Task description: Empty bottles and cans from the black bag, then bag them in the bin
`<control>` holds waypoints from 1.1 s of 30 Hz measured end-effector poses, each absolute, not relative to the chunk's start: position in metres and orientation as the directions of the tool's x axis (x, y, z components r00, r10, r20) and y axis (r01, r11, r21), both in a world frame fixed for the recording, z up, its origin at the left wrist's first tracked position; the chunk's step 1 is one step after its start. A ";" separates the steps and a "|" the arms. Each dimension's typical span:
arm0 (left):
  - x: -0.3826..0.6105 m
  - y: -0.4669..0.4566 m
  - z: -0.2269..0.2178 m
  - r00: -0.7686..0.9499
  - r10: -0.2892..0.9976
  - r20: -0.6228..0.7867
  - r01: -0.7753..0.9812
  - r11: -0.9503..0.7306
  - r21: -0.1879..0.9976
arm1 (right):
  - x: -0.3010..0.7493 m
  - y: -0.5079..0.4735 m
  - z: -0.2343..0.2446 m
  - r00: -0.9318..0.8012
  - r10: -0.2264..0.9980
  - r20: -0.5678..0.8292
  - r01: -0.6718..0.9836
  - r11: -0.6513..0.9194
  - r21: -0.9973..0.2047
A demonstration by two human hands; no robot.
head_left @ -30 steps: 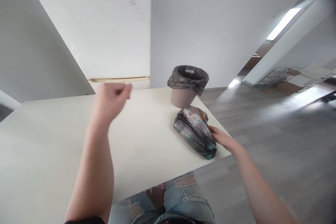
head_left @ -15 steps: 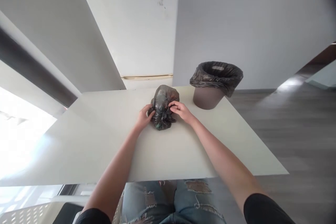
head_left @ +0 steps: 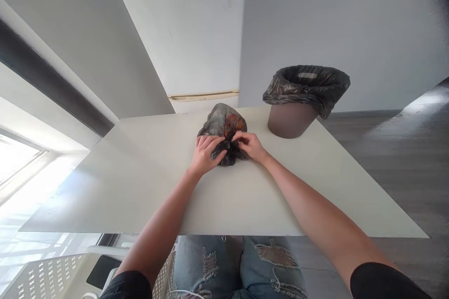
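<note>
A thin black trash bag [head_left: 219,119], full and bunched together at its near side, lies on the white table [head_left: 147,182]. Through the film, something orange-red shows on its right and something pale on its left. My left hand [head_left: 206,152] rests over the bag's left side, with its thumb and fingers closing on the gathered plastic. At the right of the bunched neck, my right hand [head_left: 250,145] pinches the plastic between thumb and fingertips. What else is inside the bag cannot be made out.
A brown trash bin [head_left: 291,121] lined with a black bag stands at the table's far right. Behind the table are a white fridge [head_left: 203,32] and a grey wall [head_left: 315,18]. A perforated white basket [head_left: 49,275] holding a dark flat object [head_left: 104,271] is below left.
My left hand has moved from the bag's side onto its bunched neck. My right hand has come in to pinch the neck. The camera view has shifted slightly.
</note>
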State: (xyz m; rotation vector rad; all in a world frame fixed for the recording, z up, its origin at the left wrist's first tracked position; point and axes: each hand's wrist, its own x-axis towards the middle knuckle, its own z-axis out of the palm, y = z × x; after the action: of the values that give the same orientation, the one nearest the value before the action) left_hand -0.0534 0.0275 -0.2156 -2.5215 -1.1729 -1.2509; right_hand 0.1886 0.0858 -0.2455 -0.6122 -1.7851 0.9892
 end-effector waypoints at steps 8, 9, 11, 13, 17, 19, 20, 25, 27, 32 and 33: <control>-0.062 0.036 -0.223 0.135 0.541 0.830 0.647 -0.683 0.339 | 0.203 0.080 -0.232 -0.235 0.799 0.554 -0.078 0.552 -0.830; -0.065 0.036 -0.224 0.070 0.552 0.831 0.643 -0.662 0.386 | 0.203 0.081 -0.233 -0.212 0.824 0.525 -0.099 0.516 -0.851; -0.069 0.036 -0.226 -0.075 0.575 0.815 0.623 -0.611 0.489 | 0.204 0.083 -0.236 -0.156 0.879 0.451 -0.138 0.432 -0.891; -0.073 0.039 -0.228 -0.224 0.580 0.783 0.580 -0.566 0.586 | 0.205 0.084 -0.238 -0.105 0.920 0.378 -0.156 0.360 -0.920; -0.087 0.054 -0.236 -0.509 0.543 0.668 0.394 -0.543 0.741 | 0.213 0.086 -0.236 -0.096 0.918 0.384 -0.086 0.377 -0.922; -0.097 0.063 -0.240 -0.625 0.549 0.555 0.225 -0.554 0.802 | 0.219 0.085 -0.230 -0.211 0.880 0.425 -0.022 0.431 -0.902; -0.102 0.068 -0.242 -0.664 0.558 0.497 0.142 -0.558 0.817 | 0.222 0.084 -0.226 -0.312 0.847 0.429 0.004 0.453 -0.891; -0.127 0.085 -0.250 -0.707 0.605 0.366 -0.084 -0.586 0.806 | 0.230 0.073 -0.207 -0.748 0.579 0.324 0.084 0.567 -0.820; -0.136 0.089 -0.251 -0.682 0.652 0.333 -0.164 -0.579 0.799 | 0.228 0.067 -0.202 -0.796 0.524 0.303 0.092 0.599 -0.795; -0.154 0.093 -0.251 -0.606 0.750 0.263 -0.321 -0.534 0.782 | 0.220 0.060 -0.198 -0.771 0.606 0.196 0.315 0.631 -0.709; -0.156 0.092 -0.250 -0.598 0.758 0.260 -0.341 -0.534 0.774 | 0.219 0.060 -0.198 -0.728 0.660 0.186 0.402 0.631 -0.663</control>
State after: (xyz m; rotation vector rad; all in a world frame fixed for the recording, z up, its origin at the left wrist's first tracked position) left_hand -0.1559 0.0924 -0.2504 -1.2138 -1.4132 -3.3374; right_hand 0.2188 0.0598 -0.1980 -0.8404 -2.4398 0.8472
